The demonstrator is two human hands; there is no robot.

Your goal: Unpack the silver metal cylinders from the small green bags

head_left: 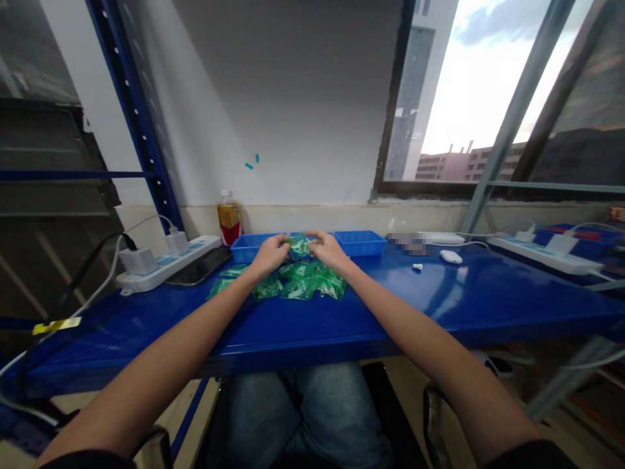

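Green, shiny plastic packets (297, 288) lie heaped near the middle of the broad, glossy blue table (303, 329), just nearer than a row of shallow, rectangular blue plastic trays (362, 243). Bare forearms slant inward from the near left and near right. Above the heap's far side, the left hand (271, 255) and right hand (329, 250), fingers curled, pinch one small green packet (299, 247) between them. Handling this single piece seems the step in hand; the next move probably calls for a light, even two-sided grip.
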